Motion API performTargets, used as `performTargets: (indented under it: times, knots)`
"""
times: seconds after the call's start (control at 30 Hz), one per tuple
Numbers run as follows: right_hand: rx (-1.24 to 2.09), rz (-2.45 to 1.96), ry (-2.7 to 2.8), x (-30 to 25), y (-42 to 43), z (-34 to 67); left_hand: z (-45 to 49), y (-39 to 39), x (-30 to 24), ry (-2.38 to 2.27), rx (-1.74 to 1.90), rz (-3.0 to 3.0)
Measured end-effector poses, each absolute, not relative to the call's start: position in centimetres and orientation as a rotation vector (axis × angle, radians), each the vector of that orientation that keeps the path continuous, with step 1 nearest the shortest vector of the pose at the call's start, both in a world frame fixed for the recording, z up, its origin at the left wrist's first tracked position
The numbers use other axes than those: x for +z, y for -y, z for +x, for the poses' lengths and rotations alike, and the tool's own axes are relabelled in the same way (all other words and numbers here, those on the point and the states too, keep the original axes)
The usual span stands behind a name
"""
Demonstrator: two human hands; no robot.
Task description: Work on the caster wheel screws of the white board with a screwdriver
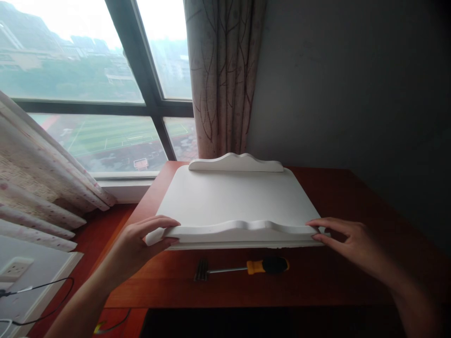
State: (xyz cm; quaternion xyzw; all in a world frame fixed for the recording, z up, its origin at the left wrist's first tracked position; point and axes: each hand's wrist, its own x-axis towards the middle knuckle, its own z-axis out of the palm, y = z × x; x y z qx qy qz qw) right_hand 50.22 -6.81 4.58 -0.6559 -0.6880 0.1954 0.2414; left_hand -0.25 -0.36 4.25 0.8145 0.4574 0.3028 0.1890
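Observation:
A white board (pixel 234 199) with wavy raised rails along its near and far edges lies flat on the reddish wooden table (pixel 338 277). My left hand (pixel 141 244) grips the near left corner, thumb below and fingers over the rail. At the near right corner my right hand (pixel 347 239) pinches the rail with its fingertips. A screwdriver (pixel 259 266) with a yellow and black handle lies on the table just in front of the board, between my hands. Several dark screws or bits (pixel 201 271) lie at its tip.
A patterned curtain (pixel 223 75) hangs behind the board beside a large window (pixel 91 80). A grey wall (pixel 352 84) stands at right. Lower left: folded light curtain (pixel 38 188), a white surface with a wall socket (pixel 14 268) and a black cable (pixel 52 300).

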Motion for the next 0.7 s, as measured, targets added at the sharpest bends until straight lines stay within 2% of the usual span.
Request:
performTargets:
  times: [0.7]
  knots:
    - [0.545, -1.735, 1.897, 3.5, 6.9, 50.6, 0.3, 0.8, 3.7, -1.294, 0.922, 2.219]
